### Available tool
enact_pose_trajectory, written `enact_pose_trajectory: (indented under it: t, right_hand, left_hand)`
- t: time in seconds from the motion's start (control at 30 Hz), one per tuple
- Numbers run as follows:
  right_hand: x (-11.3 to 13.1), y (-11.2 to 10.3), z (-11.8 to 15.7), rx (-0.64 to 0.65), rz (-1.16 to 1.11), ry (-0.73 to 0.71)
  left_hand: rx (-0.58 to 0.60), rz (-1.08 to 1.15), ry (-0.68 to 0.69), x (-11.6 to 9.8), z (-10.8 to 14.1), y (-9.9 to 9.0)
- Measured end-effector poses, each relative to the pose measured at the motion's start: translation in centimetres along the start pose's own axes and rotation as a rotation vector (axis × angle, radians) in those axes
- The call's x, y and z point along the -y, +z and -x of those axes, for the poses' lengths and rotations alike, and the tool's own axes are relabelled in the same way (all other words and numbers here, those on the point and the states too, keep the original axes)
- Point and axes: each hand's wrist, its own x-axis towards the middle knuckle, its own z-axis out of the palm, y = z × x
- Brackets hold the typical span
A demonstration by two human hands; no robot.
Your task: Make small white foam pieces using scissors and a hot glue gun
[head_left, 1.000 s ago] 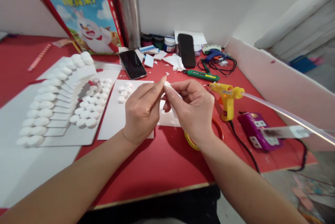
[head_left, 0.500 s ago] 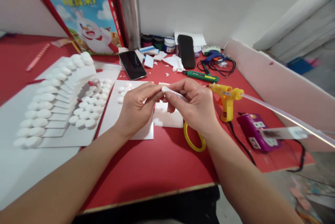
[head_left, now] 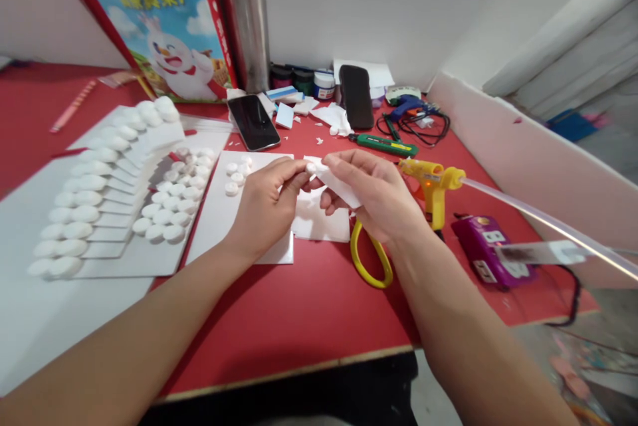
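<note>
A white paper-like strip (head_left: 341, 187) stretches between my hands, with a small white rounded end (head_left: 312, 168) at its left. My left hand (head_left: 263, 205) pinches that end between thumb and fingers; whether it is a coil or a separate piece I cannot tell. The strip's right part is gripped by my right hand (head_left: 383, 195), its thumb on top and some fingers bent beneath. Under the hands lie white sheets (head_left: 321, 221). Beside my left hand, several small white round pieces (head_left: 234, 177) rest on a white board (head_left: 212, 230).
Left stand rows of larger white discs (head_left: 74, 232) and a cluster of smaller ones (head_left: 167, 213). Yellow-handled scissors (head_left: 371, 270), a yellow glue gun (head_left: 432, 187) and a purple box (head_left: 491, 250) are rightward. Phones (head_left: 253, 121), a green cutter (head_left: 383, 144) and a steel flask (head_left: 245, 27) sit behind.
My right hand has turned and its fingers have opened out somewhat, so more of the white strip shows, slanting down to the right. My left hand keeps its pinch almost in place.
</note>
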Motion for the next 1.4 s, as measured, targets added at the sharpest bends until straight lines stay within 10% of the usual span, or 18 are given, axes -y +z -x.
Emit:
enact_pose_trajectory:
  t: [0.33, 0.73, 1.17, 1.4]
  right_hand:
    - [-1.6, 0.3, 0.7, -0.252, 0.847, -0.518]
    - [0.5, -1.3, -0.6, 0.201, -0.189, 0.333]
    - [0.1, -0.8, -0.1, 0.193, -0.08, 0.154]
    - [-0.8, -0.4, -0.2, -0.047, 0.363, -0.14]
  left_hand:
    - [-0.014, 0.194, -0.24, -0.4, 0.1, 0.8]
    - [0.089, 0.079, -0.022, 0.7, -0.5, -0.7]
    - [0.078, 0.111, -0.092, 0.3, -0.5, -0.6]
    - [0.07, 0.165, -0.224, 0.3, -0.4, -0.3]
